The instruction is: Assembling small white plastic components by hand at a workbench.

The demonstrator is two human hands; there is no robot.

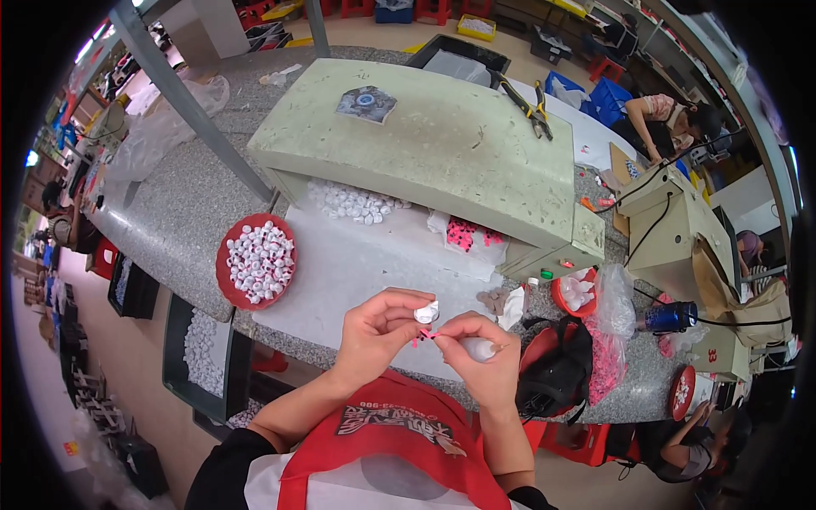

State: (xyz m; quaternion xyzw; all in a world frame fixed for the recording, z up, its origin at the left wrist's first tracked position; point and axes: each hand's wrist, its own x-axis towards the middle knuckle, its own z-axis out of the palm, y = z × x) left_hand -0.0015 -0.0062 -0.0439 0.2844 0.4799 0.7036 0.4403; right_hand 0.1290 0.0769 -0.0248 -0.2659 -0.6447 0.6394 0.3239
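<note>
Both my hands meet over the near edge of the white-covered worktop. My left hand is closed, its fingertips pinching a small white rounded piece. Just below that piece shows a tiny pink-and-black part, between the fingertips of both hands. My right hand is closed, with thumb and forefinger pinched at this part. A small whitish bottle-like object sits within the curled right fingers; its full shape is hidden. To the left stands a red bowl heaped with similar white pieces bearing pinkish marks.
A pale green metal housing spans the worktop ahead, pliers on top, white and pink pieces beneath. A black bag lies right, near a blue cup. A dark crate stands lower left. Other people sit at right.
</note>
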